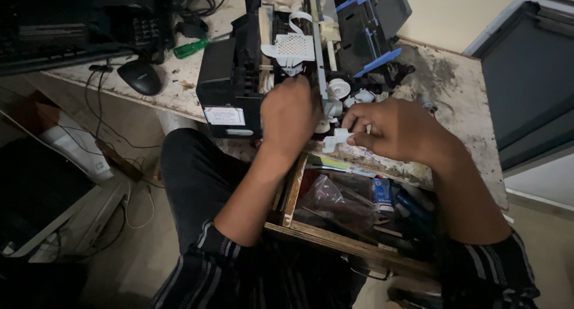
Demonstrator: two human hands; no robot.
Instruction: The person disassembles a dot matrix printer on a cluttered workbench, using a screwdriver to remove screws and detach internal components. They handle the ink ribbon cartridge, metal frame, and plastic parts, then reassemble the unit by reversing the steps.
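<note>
A partly dismantled black printer (230, 76) with white gears and blue plastic parts (365, 31) stands on a stained worktable (460, 100). My left hand (288, 115) presses against the printer's front, fingers curled into the mechanism; what they grip is hidden. My right hand (388, 128) pinches a small white plastic part (336, 138) at the printer's lower front edge, beside the white gears (339, 89).
An open wooden drawer (335, 237) below the table holds plastic bags and small items. A black mouse (139, 76), a green-handled screwdriver (190, 48) and a keyboard (54, 37) lie at the left. Another device and cables sit on the floor at left.
</note>
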